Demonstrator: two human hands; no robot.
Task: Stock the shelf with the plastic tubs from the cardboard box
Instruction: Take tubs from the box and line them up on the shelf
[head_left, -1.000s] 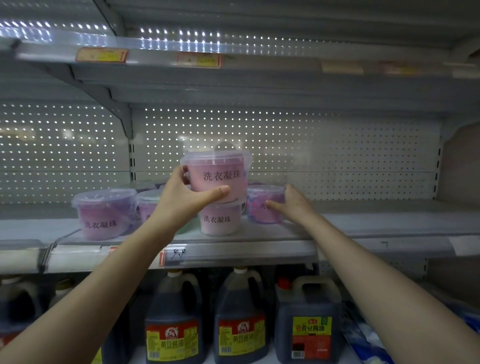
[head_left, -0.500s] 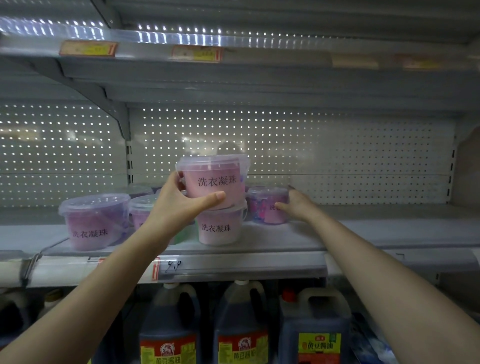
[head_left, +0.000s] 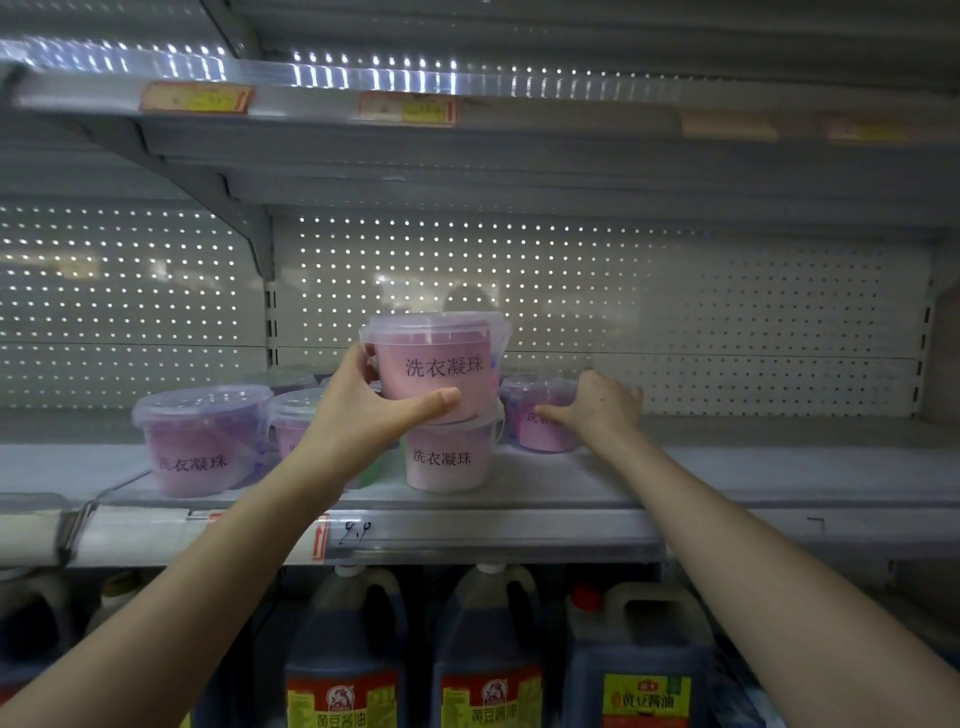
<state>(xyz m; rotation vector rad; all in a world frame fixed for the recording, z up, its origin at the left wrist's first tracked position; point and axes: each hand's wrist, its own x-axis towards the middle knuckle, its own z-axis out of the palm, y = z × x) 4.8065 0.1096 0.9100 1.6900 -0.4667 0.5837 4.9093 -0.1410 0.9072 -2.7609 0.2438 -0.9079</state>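
Store shelving w/ a lit pegboard (head_left: 675, 312) at the back; the middle shelf (head_left: 727, 488) carries the stock, and dark jugs (head_left: 488, 649) fill the level below. Left hand (head_left: 363, 410) grips the top tub (head_left: 441, 364), pink, upright, label facing out: thumb lies across the front low down, fingers wrap round the far left side. That tub sits on, or just above, the lid of the base tub (head_left: 447, 457); can't tell if its full weight is down yet. Right hand (head_left: 602, 410) is against the purple tub (head_left: 519, 415), a smaller one just right of the stack and set a bit further back. Its fingers look fairly straight, laid over the tub's front & pointing left, more a push or steady than a grip. Two more tubs (head_left: 197, 441) stand to the left near the shelf edge, w/ others dim behind. Cardboard box isn't in view. Key relation, as I read it: the top tub is directly over the base tub, vertical axes roughly lined up, and the left hand is the one holding it. So prob. the coming move is seating it square, then letting go. Risk: an off-centre set would leave the stack tippy. Shelf to the right has lots of room.
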